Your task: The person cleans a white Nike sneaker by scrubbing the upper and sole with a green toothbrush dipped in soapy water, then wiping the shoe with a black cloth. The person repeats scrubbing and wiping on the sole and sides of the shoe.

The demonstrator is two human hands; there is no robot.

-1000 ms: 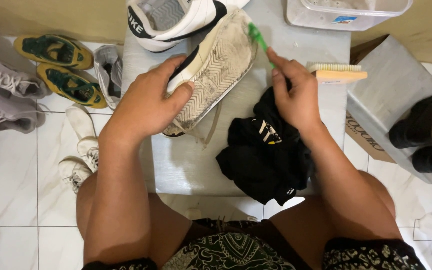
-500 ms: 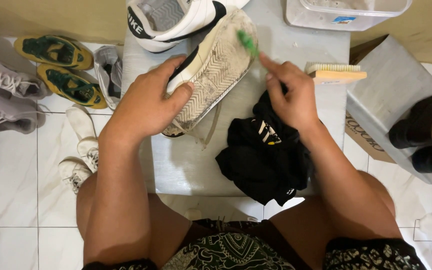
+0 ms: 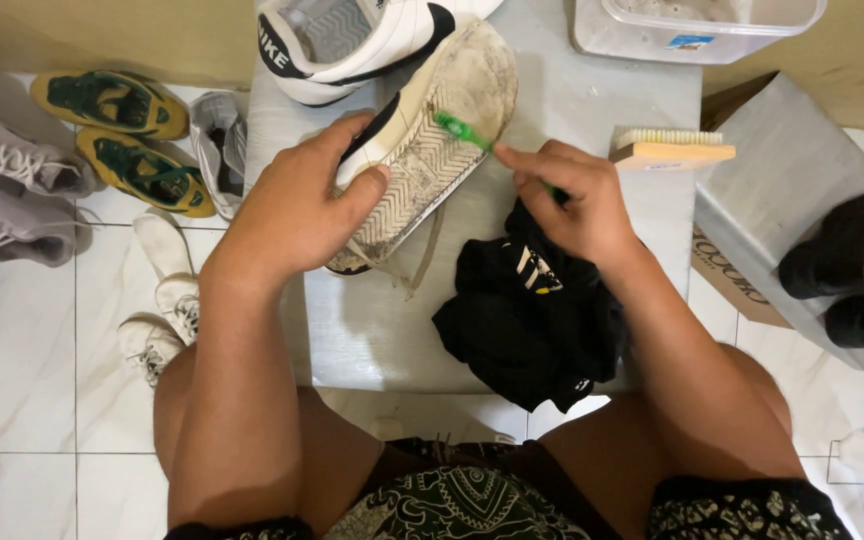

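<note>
White floor tiles (image 3: pixel 32 400) run under a small grey table (image 3: pixel 592 100) set against a tan wall, seen from above by the head camera. On the table the left hand (image 3: pixel 297 205) is closed around a white sneaker (image 3: pixel 427 150) turned sole up, fingers wrapped over its edge and thumb pressed on the dirty, ridged sole. The right hand (image 3: pixel 572 205) pinches a green toothbrush (image 3: pixel 462 130) between thumb and fingertips, with the brush head touching the sole near the toe end. Just above lies a second white sneaker (image 3: pixel 352 40) with a black mark on its side, resting upright at the table's far edge. A black cloth (image 3: pixel 532 320) is bunched on the table under the right wrist, and a wooden scrub brush (image 3: pixel 672 150) lies just beside the right hand. A clear plastic tub (image 3: pixel 692 25) stands at the far right corner. On the floor to the left are yellow and green shoes (image 3: pixel 122 130), pale sneakers (image 3: pixel 2 190) and small white shoes (image 3: pixel 167 300); to the right, black shoes (image 3: pixel 852 270) sit on a grey box (image 3: pixel 772 170).
</note>
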